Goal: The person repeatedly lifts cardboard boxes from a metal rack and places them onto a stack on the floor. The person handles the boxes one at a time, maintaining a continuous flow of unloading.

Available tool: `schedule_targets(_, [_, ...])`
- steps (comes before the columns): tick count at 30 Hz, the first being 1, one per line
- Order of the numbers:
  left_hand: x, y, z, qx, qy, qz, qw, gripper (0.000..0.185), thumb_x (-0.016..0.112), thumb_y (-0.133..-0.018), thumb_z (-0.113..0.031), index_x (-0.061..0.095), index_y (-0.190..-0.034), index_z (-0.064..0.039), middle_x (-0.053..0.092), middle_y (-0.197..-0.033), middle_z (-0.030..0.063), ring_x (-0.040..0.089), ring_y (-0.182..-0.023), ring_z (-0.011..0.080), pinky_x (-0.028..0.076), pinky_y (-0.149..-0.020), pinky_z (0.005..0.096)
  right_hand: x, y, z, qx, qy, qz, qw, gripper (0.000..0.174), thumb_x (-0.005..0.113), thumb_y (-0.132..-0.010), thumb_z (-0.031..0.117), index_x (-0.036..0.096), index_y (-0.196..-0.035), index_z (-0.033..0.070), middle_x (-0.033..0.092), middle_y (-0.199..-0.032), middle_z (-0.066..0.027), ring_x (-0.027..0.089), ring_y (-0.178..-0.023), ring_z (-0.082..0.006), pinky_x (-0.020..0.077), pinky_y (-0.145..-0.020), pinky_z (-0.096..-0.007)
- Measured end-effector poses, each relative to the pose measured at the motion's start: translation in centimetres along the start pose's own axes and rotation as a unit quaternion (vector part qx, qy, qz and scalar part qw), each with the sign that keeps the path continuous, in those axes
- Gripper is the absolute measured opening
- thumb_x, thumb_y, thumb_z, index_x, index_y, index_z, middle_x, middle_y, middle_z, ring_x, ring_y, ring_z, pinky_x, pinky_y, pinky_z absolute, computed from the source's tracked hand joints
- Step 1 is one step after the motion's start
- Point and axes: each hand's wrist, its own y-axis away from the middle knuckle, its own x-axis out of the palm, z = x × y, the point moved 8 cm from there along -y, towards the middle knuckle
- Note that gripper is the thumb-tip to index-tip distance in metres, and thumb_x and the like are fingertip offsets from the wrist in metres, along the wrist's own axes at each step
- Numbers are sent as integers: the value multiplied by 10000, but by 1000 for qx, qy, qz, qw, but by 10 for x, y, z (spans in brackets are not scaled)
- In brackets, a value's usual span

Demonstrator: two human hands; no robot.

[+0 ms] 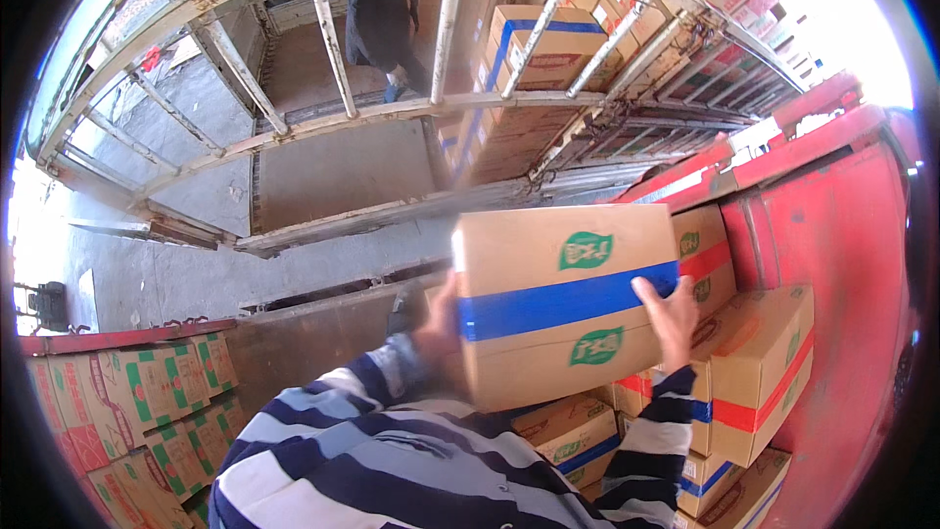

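A cardboard carton (543, 360) sealed with a broad strip of blue tape is held up in front of my chest. It bears green printed logos on its top face. My left hand (440, 323) presses against its left end, partly blurred. On the right end, my right hand (670, 312) grips the carton with the thumb over the blue tape. Below and to the right, a carton with red tape (764, 360) sits on a stack. Another blue-taped carton (569, 430) lies under the held one, partly hidden by it and my sleeve.
Red metal truck side wall (815, 235) rises at the right. A rusty white barred gate or rail (382, 112) crosses ahead. Beyond it stand stacked cartons (551, 51) and a person in dark clothing (382, 15). More cartons (147, 411) are stacked at the left.
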Motion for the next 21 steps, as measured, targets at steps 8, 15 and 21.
schedule_targets(8, [-4,55,-194,86,-140,-29,986,614,553,-1026,-521,568,-1389,-27,686,-1271,139,705,-1076,239,572,-965,394,260,-12,61,18,-218,211,953,726,766,-807,648,755,-945,-65,756,-885,-195,727,-871,-277,544,-790,-410])
schedule_targets(15, [35,-6,-369,90,-252,-31,963,536,508,-1058,-436,569,-1379,-12,722,-1203,136,737,-1039,219,602,-918,387,404,-30,211,-120,-477,352,796,489,667,-972,327,611,-1320,-12,740,-1074,-135,676,-951,-213,530,-821,-388])
schedule_targets(21, [56,-45,-464,144,-252,-48,956,765,453,-1003,-655,419,-1540,-111,565,-1466,126,611,-1292,278,513,-1039,535,370,-52,383,-203,-563,482,640,453,598,-1040,347,608,-1381,49,661,-1341,-139,606,-1226,-184,485,-1024,-333])
